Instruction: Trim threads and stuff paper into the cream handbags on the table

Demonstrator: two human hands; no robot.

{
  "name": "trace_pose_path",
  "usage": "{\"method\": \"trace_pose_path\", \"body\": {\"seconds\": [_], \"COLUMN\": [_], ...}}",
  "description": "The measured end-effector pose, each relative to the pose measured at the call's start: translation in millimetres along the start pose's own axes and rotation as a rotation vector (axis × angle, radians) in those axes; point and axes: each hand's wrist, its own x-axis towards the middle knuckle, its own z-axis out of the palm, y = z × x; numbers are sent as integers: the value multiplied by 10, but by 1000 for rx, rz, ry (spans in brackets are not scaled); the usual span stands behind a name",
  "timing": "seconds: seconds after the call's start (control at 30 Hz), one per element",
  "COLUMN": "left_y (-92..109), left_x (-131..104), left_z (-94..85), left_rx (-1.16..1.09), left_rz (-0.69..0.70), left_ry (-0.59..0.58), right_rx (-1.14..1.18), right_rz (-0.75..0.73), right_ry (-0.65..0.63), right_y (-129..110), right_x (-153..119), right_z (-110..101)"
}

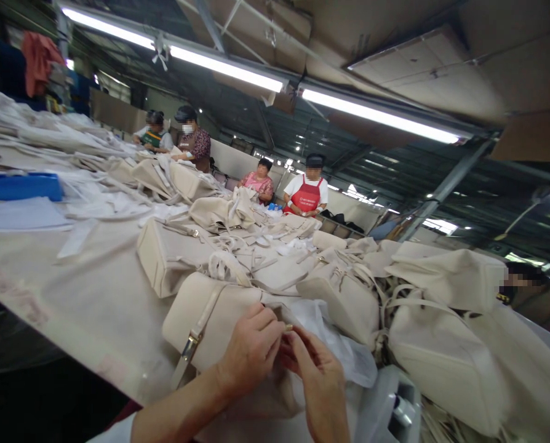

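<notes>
A cream handbag [238, 311] with a strap and a gold-toned buckle [191, 346] lies in front of me on the table. Over its opening, my left hand [251, 344] is closed, its bent fingers pinching at the bag's edge. My right hand [318, 363] faces it from the right, thumb and fingers curled together at the same spot. A tiny gold-coloured piece [288, 328] shows between the two hands' fingertips; its kind is too small to tell. The fingers hide most of what they grip. White translucent wrapping [334, 338] lies just behind my right hand.
More cream handbags [445, 351] crowd the table to the right and behind. A greyish plastic container [390, 406] stands by my right forearm. At the far left are a blue tray [21, 186] and white sheets [21, 214]. Several people work across the table, one in a red apron [306, 195].
</notes>
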Motion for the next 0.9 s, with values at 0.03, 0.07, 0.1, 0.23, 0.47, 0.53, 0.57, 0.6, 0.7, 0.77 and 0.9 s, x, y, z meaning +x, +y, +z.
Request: {"method": "trace_pose_path", "body": {"seconds": [0.03,0.07,0.1,0.23,0.47,0.53,0.57,0.6,0.7,0.77,0.9], "left_y": [-6,-12,-19,-41,-43,-39,-36,-34,-32,-37,-63], "left_x": [-7,-14,-21,-51,-51,-39,-34,-31,-35,-49,-100], "left_z": [1,-1,-3,-16,-28,-30,-31,-30,-23,-15,-4], "left_rx": [10,19,26,36,-16,-14,-4,7,36,47,69], "left_rz": [19,34,46,63,21,17,22,31,65,103,175], "left_ry": [-5,-11,-14,-28,-5,16,21,23,12,3,-3], "right_rx": [13,13,4,-35,19,100,132,148,93,29,-39], "right_rz": [-1,-6,-11,-21,21,65,86,101,122,126,122], "right_ry": [16,23,16,-64,-45,-68,-76,-75,-46,-29,-12], "right_y": [-31,-53,-67,-81,-53,-44,-40,-37,-33,-36,-52], "right_x": [7,16,24,53,51,24,11,-1,-17,-12,18], "right_z": [32,54,66,61,66,56,49,42,29,31,52]}}
